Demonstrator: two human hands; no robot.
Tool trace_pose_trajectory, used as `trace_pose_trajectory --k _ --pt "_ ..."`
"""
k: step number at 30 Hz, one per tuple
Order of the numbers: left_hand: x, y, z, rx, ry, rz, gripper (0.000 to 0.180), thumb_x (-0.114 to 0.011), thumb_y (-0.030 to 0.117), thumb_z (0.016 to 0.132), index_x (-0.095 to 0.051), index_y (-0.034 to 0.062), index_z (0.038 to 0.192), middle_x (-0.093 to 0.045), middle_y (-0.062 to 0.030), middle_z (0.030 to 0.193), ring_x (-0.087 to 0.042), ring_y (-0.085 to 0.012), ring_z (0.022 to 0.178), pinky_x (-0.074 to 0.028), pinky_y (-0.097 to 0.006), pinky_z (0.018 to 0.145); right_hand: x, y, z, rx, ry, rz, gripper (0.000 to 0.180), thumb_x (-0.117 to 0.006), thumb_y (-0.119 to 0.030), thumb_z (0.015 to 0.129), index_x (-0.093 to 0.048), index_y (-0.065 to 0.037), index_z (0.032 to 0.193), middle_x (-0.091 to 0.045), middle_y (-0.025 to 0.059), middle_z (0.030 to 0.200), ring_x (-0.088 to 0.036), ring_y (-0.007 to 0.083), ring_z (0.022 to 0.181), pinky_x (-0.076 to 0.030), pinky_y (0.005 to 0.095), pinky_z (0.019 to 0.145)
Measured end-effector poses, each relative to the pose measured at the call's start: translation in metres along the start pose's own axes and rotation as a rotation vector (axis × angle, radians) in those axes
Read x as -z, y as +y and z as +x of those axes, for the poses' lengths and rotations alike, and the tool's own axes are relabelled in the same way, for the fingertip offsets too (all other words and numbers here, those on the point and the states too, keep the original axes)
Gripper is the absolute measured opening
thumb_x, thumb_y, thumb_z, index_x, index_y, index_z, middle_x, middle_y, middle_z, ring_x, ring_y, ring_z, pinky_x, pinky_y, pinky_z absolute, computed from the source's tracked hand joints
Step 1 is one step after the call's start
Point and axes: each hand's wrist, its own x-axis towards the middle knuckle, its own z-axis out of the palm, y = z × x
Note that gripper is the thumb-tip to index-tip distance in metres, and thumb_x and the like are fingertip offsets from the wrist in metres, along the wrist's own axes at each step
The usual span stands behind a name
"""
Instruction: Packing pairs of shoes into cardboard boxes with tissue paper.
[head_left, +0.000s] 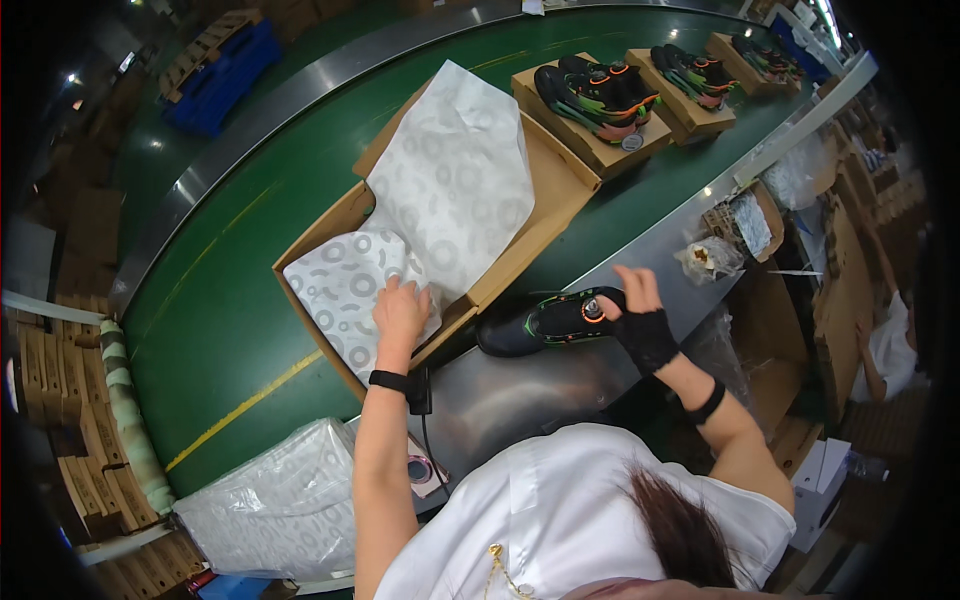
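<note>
A brown cardboard box (555, 185) lies with its flaps up on the green belt. White tissue paper (455, 185) printed with grey rings and dashes lines it and rises past its far edge. My left hand (400, 308) rests on the folded paper (345, 285) at the box's near left, fingers spread; what lies beneath is hidden. A black shoe (555, 322) with green edging and an orange-ringed dial stands on the metal ledge, right of the box. My right hand (642, 318), in a black fingerless glove, is at its dial end, thumb by the dial, other fingers raised.
Several dark shoes with orange and green trim sit on boxes (605, 150) farther along the belt (215, 330). At the near left lies a plastic-wrapped stack of patterned paper (280, 500). Cartons (85, 390) are piled left; a small open box (755, 220) is at the right.
</note>
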Motion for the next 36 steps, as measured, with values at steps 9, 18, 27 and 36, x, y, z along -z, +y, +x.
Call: trace_pose_trajectory --k 9,18,27,36 --pt "0.036 0.092 -0.070 -0.364 0.018 -0.313 0.094 -0.071 0.052 0.053 -0.037 -0.0103 0.115 -0.043 -0.0207 0.116 -0.048 -0.0325 0.098 -0.043 -0.036 0.080 -0.023 -0.019 -0.011 -0.392 -0.202 0.405 0.087 -0.073 -0.021 0.059 -0.024 -0.008 0.130 -0.055 0.0142 0.086 -0.055 0.0291 0.080 -0.042 0.0356 0.074" --pt "0.102 0.072 -0.111 -0.230 0.268 -0.428 0.062 -0.074 0.029 0.050 -0.049 -0.0010 0.098 -0.053 -0.0128 0.096 -0.052 -0.0295 0.081 -0.045 -0.035 0.067 0.007 -0.162 0.047 0.496 -0.513 0.323 0.065 -0.066 -0.014 0.061 -0.042 -0.012 0.122 -0.055 0.0093 0.075 -0.057 0.0222 0.067 -0.045 0.0308 0.055" --pt "0.074 -0.044 -0.040 0.636 0.315 -1.659 0.037 -0.065 0.027 0.072 -0.057 -0.0008 0.094 -0.059 -0.0055 0.085 -0.056 -0.0133 0.071 -0.044 -0.025 0.065 -0.022 -0.190 0.068 0.854 -0.435 0.587 0.049 -0.065 -0.016 0.064 -0.051 -0.007 0.110 -0.053 0.0148 0.101 -0.053 0.0282 0.089 -0.043 0.0354 0.072" --pt "0.003 -0.048 0.031 0.915 -0.282 -1.265 0.061 -0.045 0.062 0.075 -0.052 0.0025 0.090 -0.058 -0.0075 0.080 -0.054 -0.0177 0.059 -0.037 -0.026 0.043 -0.108 -0.055 0.050 -0.714 -0.980 1.015 0.053 -0.065 -0.033 0.069 -0.049 -0.006 0.112 -0.054 0.0056 0.101 -0.050 0.0134 0.088 -0.041 0.0272 0.077"
